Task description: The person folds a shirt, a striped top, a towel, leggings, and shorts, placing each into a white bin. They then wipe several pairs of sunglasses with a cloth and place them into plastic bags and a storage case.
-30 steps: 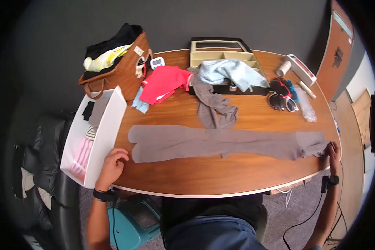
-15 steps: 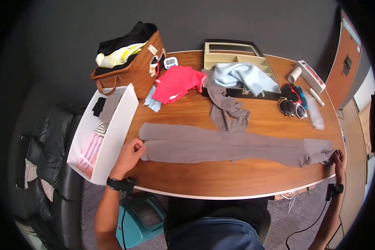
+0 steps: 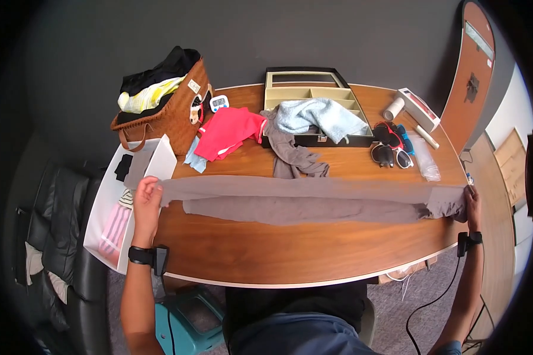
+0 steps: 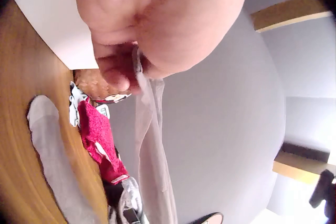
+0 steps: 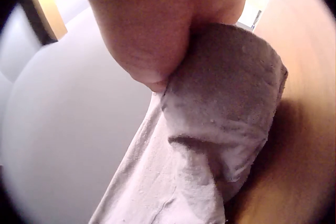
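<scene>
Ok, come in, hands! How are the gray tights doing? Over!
Left hand: pinching one leg's end. Right hand: gripping opposite end. Gray tights: stretched lengthwise, other leg on table. White bin: near left hand.

Over at the back of the tabletop (image 3: 290, 254), a brown bag (image 3: 177, 109) bulges with black fabric (image 3: 160, 74) and yellow-and-white cloth (image 3: 151, 96), a timer (image 3: 219, 104) just beside it! Red fabric (image 3: 231, 131) sprawls nearby, pale-blue cloth (image 3: 323, 113) drapes over an open case (image 3: 354, 141), and sunglasses (image 3: 383, 133) cluster near a plastic sleeve (image 3: 425, 160)!

Grey-brown tights (image 3: 305, 210), red cloth (image 3: 228, 133), pink striped cloth (image 3: 114, 229)
</scene>
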A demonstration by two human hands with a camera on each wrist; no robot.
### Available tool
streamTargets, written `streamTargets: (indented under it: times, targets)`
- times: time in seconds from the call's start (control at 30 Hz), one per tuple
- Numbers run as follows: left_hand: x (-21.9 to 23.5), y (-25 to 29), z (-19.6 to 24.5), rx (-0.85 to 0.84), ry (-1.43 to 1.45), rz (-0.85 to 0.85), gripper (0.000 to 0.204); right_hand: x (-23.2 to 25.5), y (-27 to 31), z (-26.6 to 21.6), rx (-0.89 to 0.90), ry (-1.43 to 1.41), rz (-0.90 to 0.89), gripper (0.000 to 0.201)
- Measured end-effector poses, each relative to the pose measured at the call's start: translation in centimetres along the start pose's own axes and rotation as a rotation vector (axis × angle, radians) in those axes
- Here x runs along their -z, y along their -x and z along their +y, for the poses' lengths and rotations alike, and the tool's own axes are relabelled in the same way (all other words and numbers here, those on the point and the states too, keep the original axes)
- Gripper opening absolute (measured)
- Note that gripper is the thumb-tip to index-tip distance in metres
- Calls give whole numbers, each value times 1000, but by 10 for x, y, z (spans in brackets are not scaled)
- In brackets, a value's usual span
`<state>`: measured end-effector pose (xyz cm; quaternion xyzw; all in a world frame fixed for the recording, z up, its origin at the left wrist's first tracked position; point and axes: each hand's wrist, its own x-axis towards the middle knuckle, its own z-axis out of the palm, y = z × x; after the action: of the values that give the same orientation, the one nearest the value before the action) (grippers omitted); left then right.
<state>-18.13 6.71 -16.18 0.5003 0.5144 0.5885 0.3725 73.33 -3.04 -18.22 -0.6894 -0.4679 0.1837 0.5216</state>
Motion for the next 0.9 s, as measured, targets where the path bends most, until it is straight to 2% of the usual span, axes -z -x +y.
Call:
streamTargets:
  times: [0.03,0.07,0.1,0.13,0.17,0.23,0.3,0.37,0.4,0.43,0.47,0.53,0.57,0.6,0.67,0.7,0.73,0.77,0.8,0.83,0.9]
  targets:
    - [-1,-3,-5,64,-65,-33,22,-1,-2,1,-24,57,-29,27]
    - [1,-5,-16,59,-61,-37,22,-6,2,-7,-46,114,-152,25]
    - [4,-6,-33,80,-208,-124,23,-14,8,-12,-10,373,-101,23]
    - [5,-7,-42,101,-356,-211,24,-25,16,-23,-49,454,-109,23]
    - [3,-7,-43,98,-353,-217,24,-29,20,-29,-89,536,-117,23]
    - [-1,-8,-45,190,-396,-200,24,-27,18,-25,-60,582,-105,23]
    - [-2,-8,-43,187,-378,-179,24,-26,17,-25,-36,628,-97,22]
    - [2,-10,-41,180,-352,-159,23,-33,24,-52,-149,547,-112,22]
    - [10,-10,-44,150,-406,-185,22,-18,11,-18,51,380,-179,22]
    - [9,-13,-48,116,-445,-224,20,-22,17,-31,-60,544,-82,24]
    - [5,-14,-51,121,-481,-242,20,-38,32,-75,-201,662,-52,30]
    - [5,-16,-56,134,-524,-264,21,-27,26,-54,-122,716,3,30]
    - [3,-17,-55,143,-539,-261,24,-27,22,-46,-61,677,-14,28]
    - [0,-18,-54,141,-536,-275,24,-21,20,-42,-86,619,-33,27]
    - [-3,-16,-46,63,-451,-178,25,-25,20,-46,-115,555,-57,25]
    - [-4,-15,-40,64,-454,-180,25,-24,20,-44,-41,357,-46,22]
    - [-5,-15,-34,43,-301,-123,26,-22,19,-43,34,159,-34,20]
    - [-5,-14,-30,23,-148,-65,28,-17,18,-42,33,160,-35,20]
    - [7,-16,-31,30,-21,-78,27,-8,17,-40,52,33,-11,19]
    - [4,-13,-23,33,-22,-78,27,-3,18,-40,71,-94,13,17]
    - [-4,-5,-2,8,138,87,24,-2,23,-54,3,-249,127,18]
